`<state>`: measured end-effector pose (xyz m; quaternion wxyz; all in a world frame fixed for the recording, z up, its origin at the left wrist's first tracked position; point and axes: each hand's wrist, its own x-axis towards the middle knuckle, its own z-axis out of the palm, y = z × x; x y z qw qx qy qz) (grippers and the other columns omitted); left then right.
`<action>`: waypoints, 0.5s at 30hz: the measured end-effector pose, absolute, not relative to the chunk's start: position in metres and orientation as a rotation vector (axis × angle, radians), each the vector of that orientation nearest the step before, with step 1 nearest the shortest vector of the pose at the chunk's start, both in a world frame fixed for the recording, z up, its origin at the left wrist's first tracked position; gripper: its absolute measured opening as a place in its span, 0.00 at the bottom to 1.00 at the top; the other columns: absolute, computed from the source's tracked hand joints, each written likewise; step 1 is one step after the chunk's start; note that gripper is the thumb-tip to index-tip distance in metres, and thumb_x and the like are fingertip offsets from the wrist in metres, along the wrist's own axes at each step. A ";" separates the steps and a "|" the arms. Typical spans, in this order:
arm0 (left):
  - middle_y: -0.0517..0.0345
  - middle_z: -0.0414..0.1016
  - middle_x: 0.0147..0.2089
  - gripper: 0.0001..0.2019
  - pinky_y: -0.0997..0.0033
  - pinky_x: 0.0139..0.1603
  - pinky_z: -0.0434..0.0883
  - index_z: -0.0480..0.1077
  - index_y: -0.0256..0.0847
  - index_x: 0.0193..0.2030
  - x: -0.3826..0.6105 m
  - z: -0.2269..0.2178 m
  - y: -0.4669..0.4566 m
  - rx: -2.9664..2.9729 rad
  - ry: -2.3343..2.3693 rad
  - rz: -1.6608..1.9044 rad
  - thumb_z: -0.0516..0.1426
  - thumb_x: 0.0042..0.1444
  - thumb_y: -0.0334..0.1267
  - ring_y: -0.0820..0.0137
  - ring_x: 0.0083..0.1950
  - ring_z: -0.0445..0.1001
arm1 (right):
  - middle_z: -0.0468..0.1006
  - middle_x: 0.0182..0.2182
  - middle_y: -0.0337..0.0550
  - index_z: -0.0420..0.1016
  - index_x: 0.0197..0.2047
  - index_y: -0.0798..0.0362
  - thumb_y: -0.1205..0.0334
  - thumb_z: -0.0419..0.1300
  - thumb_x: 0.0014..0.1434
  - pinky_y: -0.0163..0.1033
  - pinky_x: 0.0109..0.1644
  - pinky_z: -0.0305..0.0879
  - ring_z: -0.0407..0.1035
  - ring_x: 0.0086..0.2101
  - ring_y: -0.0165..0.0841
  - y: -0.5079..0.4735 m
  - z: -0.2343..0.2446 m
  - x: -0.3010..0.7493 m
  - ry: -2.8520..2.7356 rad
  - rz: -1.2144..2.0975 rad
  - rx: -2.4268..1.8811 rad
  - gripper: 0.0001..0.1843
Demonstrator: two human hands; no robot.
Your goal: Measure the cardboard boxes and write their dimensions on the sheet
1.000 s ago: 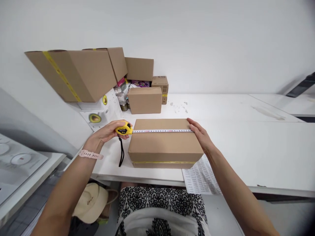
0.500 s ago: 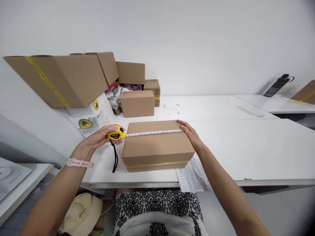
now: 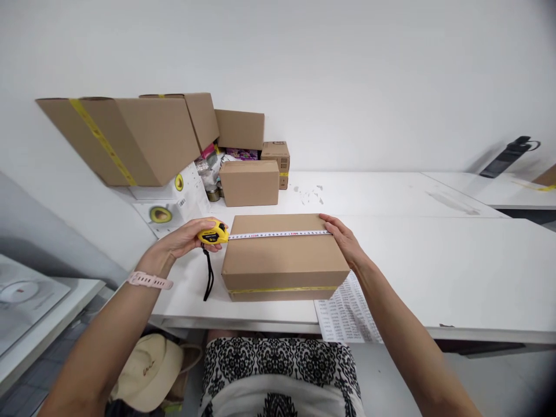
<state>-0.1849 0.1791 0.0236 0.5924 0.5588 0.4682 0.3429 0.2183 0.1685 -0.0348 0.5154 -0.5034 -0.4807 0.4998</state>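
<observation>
A closed brown cardboard box point(image 3: 282, 255) with yellow tape along its front side lies on the white table. My left hand point(image 3: 193, 234) is wrapped round a yellow and black tape measure point(image 3: 214, 233) at the box's left edge, and a black wrist strap point(image 3: 209, 275) dangles from it. The white tape blade point(image 3: 278, 234) stretches straight across the box top. At the right edge my right hand point(image 3: 343, 237) grips the box side and holds the blade's end, its tip hidden under the fingers.
Cardboard boxes point(image 3: 165, 136) are stacked at the back left on avocado-printed cartons point(image 3: 174, 211). A smaller box point(image 3: 249, 185) stands behind mine. Printed sheets point(image 3: 347, 313) hang over the table's front edge. A dark bottle point(image 3: 508, 157) is far right; a beige cap point(image 3: 150, 370) is below left.
The whole view has shifted slightly, so things appear a little further right. Both hands, the tape measure and the box keep the same places relative to each other.
</observation>
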 end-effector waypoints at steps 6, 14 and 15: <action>0.49 0.80 0.39 0.18 0.66 0.31 0.80 0.76 0.35 0.44 -0.186 0.023 0.181 1.288 1.088 0.794 0.65 0.52 0.46 0.63 0.32 0.80 | 0.71 0.31 0.39 0.68 0.33 0.51 0.39 0.66 0.53 0.37 0.34 0.61 0.63 0.31 0.31 0.169 -0.029 0.226 -1.238 1.008 -1.430 0.23; 0.49 0.79 0.41 0.19 0.64 0.33 0.80 0.75 0.34 0.45 -0.184 0.024 0.178 1.313 1.089 0.789 0.65 0.53 0.47 0.62 0.34 0.81 | 0.59 0.21 0.36 0.59 0.24 0.51 0.34 0.53 0.61 0.38 0.28 0.50 0.54 0.23 0.28 0.167 -0.015 0.235 -1.609 1.061 -1.552 0.29; 0.49 0.79 0.42 0.19 0.63 0.34 0.80 0.75 0.34 0.45 -0.184 0.025 0.178 1.321 1.091 0.784 0.65 0.53 0.47 0.62 0.34 0.80 | 0.59 0.21 0.37 0.60 0.24 0.51 0.34 0.52 0.62 0.38 0.28 0.51 0.54 0.23 0.29 0.166 -0.013 0.235 -1.653 1.016 -1.572 0.29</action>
